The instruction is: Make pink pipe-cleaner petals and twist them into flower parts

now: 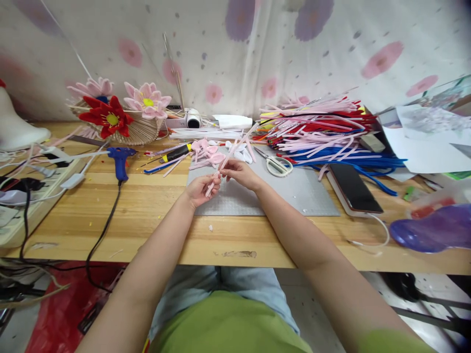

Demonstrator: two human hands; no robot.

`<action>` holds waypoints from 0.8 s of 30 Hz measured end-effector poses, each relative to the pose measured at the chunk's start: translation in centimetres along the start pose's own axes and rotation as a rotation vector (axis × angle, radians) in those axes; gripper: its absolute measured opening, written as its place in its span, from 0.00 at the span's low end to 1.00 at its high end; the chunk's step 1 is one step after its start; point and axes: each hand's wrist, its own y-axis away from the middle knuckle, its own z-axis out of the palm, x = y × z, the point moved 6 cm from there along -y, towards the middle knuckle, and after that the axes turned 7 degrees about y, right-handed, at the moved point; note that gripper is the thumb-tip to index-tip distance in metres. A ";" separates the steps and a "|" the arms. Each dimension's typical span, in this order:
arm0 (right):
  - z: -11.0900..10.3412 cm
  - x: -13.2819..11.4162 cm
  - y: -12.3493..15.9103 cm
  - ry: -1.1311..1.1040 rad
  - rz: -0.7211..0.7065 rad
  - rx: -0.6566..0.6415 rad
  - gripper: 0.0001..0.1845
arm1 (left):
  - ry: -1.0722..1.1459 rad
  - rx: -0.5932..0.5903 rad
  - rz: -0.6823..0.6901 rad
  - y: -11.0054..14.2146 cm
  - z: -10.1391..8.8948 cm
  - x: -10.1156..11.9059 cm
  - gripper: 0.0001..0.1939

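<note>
Over the left part of a grey cutting mat (250, 198), both hands meet on pink pipe cleaners (237, 147). My left hand (202, 189) is closed, pinching them near their lower end. My right hand (241, 175) pinches the same stems just above, its thumb and fingers together; the exact grip is partly hidden. The long ends slant up and to the right. Just beyond the hands lie bent pink pipe-cleaner petals (208, 153) and white ones (243, 152). Scissors (277, 165) with pale handles rest on the mat to the right of my right hand.
A blue glue gun (120, 162) with a black cord lies left, near a power strip (37, 206). Finished pipe-cleaner flowers (112, 119) stand behind it. Bundled pipe cleaners (316, 127) fill the back right. A phone (355, 189) and purple plastic item (434, 228) are at right.
</note>
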 end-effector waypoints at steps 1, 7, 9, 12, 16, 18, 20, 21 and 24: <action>0.0 -0.1 0.1 -0.003 -0.005 -0.004 0.13 | 0.034 -0.012 -0.026 0.1 0.1 -0.1 0.04; -0.2 0.1 -0.2 0.058 0.023 0.102 0.14 | -0.103 0.031 0.073 -0.1 0.2 0.1 0.03; -0.3 0.4 -0.3 0.122 0.048 0.165 0.12 | -0.354 0.112 0.296 -0.1 -0.1 1.2 0.03; -0.4 0.9 -0.4 0.229 0.105 0.221 0.10 | -0.795 0.258 0.675 1.0 0.4 2.9 0.04; -0.6 0.8 -0.3 0.331 0.135 0.281 0.07 | -1.056 0.384 0.949 2.6 1.2 3.4 0.04; -0.8 0.5 -0.4 0.409 0.113 0.299 0.07 | -1.079 0.405 0.967 2.7 1.2 3.3 0.04; -1.0 0.2 -0.4 0.488 0.094 0.315 0.07 | -1.104 0.390 0.933 2.2 0.9 3.0 0.02; -1.1 0.1 -0.3 0.513 0.089 0.317 0.07 | -1.107 0.367 0.904 1.9 0.7 2.9 0.01; -0.9 0.3 -0.2 0.449 0.100 0.259 0.06 | -0.988 0.288 0.800 0.7 0.2 2.6 0.03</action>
